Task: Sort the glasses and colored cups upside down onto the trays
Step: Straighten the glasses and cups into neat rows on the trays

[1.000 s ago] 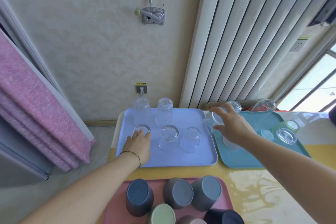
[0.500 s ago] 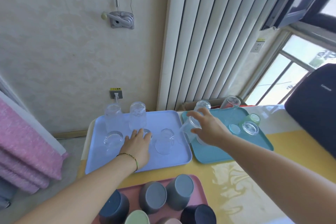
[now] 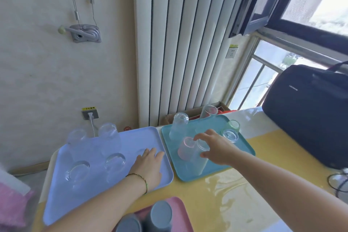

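Note:
My right hand [image 3: 216, 149] grips a clear glass [image 3: 201, 146], tilted, just above the teal tray [image 3: 243, 151]. It hangs beside a pink-tinted glass [image 3: 185, 149]. The teal tray also carries two tall glasses [image 3: 178, 125] [image 3: 208, 112], a green cup [image 3: 233, 125] and a short clear glass [image 3: 230, 135]. On the lavender tray [image 3: 62, 201], several clear glasses [image 3: 77, 169] stand upside down. My left hand [image 3: 149, 165] lies palm down over one glass [image 3: 141, 150] at that tray's right side, and the glass is mostly hidden. Grey cups [image 3: 162, 214] sit upside down on the pink tray [image 3: 180, 211].
A black laptop bag [image 3: 305, 111] stands on the yellow table [image 3: 235, 203] at the right, with a dark cable [image 3: 337, 182] in front of it. A cardboard box [image 3: 195, 113] sits behind the teal tray. Pink cloth [image 3: 11, 207] hangs at the far left.
My left hand has shifted right along the front row of glasses on the lavender tray. My right hand has carried its glass down over the teal tray. The view has swung right.

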